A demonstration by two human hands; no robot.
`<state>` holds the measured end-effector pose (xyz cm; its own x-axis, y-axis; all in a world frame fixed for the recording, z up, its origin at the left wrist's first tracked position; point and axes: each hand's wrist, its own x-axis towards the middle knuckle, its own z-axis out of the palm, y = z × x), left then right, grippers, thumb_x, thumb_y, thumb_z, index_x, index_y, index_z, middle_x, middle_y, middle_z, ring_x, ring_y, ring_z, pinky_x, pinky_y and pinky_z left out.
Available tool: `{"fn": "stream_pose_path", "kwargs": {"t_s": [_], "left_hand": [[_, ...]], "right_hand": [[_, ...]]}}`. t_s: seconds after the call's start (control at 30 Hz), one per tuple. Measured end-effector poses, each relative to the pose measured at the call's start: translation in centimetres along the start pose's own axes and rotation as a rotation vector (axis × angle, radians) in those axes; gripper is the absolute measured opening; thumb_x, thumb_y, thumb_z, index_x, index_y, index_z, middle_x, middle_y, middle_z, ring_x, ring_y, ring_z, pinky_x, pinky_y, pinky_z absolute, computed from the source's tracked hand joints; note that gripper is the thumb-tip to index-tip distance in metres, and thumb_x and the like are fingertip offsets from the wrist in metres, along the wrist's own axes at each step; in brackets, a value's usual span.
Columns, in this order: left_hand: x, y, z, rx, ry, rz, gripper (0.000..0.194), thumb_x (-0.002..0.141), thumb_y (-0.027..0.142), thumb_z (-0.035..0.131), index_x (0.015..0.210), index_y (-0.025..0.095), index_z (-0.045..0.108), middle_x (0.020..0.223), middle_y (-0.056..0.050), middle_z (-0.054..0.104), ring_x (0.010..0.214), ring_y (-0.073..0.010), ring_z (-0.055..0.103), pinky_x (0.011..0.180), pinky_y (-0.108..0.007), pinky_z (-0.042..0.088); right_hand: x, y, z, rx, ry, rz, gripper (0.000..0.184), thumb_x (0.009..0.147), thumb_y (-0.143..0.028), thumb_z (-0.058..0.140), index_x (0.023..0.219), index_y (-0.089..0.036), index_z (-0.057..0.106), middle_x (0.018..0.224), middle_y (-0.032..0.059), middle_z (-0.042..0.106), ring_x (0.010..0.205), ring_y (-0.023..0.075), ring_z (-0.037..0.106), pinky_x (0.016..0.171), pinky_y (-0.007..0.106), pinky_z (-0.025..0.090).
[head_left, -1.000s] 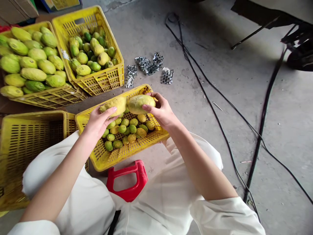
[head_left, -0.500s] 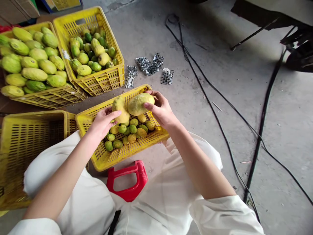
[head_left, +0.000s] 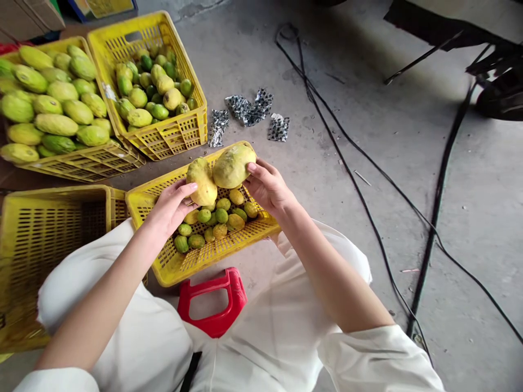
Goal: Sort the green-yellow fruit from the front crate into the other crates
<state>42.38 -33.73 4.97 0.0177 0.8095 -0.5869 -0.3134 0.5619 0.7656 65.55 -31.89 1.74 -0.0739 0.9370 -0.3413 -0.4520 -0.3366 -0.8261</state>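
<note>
My left hand (head_left: 171,207) grips a yellow fruit (head_left: 201,181), held upright over the near yellow crate (head_left: 171,267). My right hand (head_left: 267,188) grips a second, larger yellow-green fruit (head_left: 233,166), tilted up beside the first; the two fruits nearly touch. Below them the crate holds several small green and yellow fruits (head_left: 212,218). I sit on a red stool (head_left: 212,302), in white clothes.
A yellow crate (head_left: 180,130) of mid-sized fruit stands behind, and another crate (head_left: 90,163) heaped with large green fruit at far left. An empty-looking yellow crate (head_left: 36,245) is at my left. Foil wrappers (head_left: 249,111) and black cables (head_left: 368,179) lie on the concrete floor.
My left hand turned its fruit from lying sideways to upright. My right hand tilted its fruit upward and shifted its grip to the fruit's right side.
</note>
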Motion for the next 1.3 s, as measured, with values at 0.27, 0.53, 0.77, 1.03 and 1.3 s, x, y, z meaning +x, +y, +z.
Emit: {"fn": "stream_pose_path", "kwargs": {"t_s": [0.27, 0.53, 0.77, 1.03, 1.3], "left_hand": [[-0.1, -1.2, 0.2, -0.031, 0.006, -0.072, 0.038, 0.064, 0.031, 0.094, 0.093, 0.02, 0.073, 0.089, -0.004, 0.082, 0.092, -0.0252, 0.082, 0.084, -0.037, 0.069], [-0.6, -0.9, 0.7, -0.036, -0.003, -0.083, 0.047, 0.054, 0.031, 0.099, 0.094, 0.018, 0.078, 0.095, -0.005, 0.085, 0.089, -0.0224, 0.08, 0.082, -0.034, 0.065], [-0.9, -1.0, 0.9, -0.004, 0.006, -0.081, 0.051, 0.051, 0.033, 0.102, 0.093, 0.017, 0.079, 0.099, -0.007, 0.084, 0.088, -0.0223, 0.078, 0.075, -0.032, 0.062], [-0.9, -0.7, 1.0, -0.004, -0.006, -0.094, 0.044, 0.053, 0.032, 0.098, 0.087, 0.02, 0.074, 0.083, -0.003, 0.08, 0.084, -0.0232, 0.078, 0.074, -0.033, 0.064], [-1.0, -0.5, 1.1, -0.113, 0.039, -0.118, 0.038, 0.065, 0.028, 0.091, 0.095, 0.021, 0.069, 0.086, -0.001, 0.078, 0.088, -0.0238, 0.08, 0.084, -0.038, 0.068]], "right_hand": [[0.1, -0.6, -0.2, 0.017, -0.008, 0.09, 0.054, 0.067, -0.058, 0.104, 0.103, -0.032, 0.073, 0.117, 0.0029, 0.082, 0.132, 0.0311, 0.078, 0.106, 0.043, 0.073], [0.6, -0.4, -0.7, 0.009, 0.096, 0.091, 0.053, 0.066, -0.055, 0.104, 0.098, -0.03, 0.07, 0.096, -0.0016, 0.08, 0.109, 0.0248, 0.083, 0.1, 0.038, 0.072], [0.1, -0.4, 0.1, -0.025, 0.053, 0.076, 0.059, 0.066, -0.056, 0.109, 0.104, -0.028, 0.073, 0.11, 0.0041, 0.087, 0.13, 0.0299, 0.082, 0.112, 0.041, 0.069], [-0.4, -0.5, 0.4, -0.019, 0.0, 0.118, 0.067, 0.059, -0.048, 0.114, 0.111, -0.026, 0.077, 0.122, 0.0074, 0.09, 0.14, 0.0336, 0.08, 0.127, 0.046, 0.063], [-0.2, -0.5, 0.0, -0.038, 0.059, 0.123, 0.064, 0.063, -0.056, 0.11, 0.107, -0.025, 0.074, 0.125, 0.0092, 0.089, 0.137, 0.0325, 0.081, 0.119, 0.044, 0.068]]}}
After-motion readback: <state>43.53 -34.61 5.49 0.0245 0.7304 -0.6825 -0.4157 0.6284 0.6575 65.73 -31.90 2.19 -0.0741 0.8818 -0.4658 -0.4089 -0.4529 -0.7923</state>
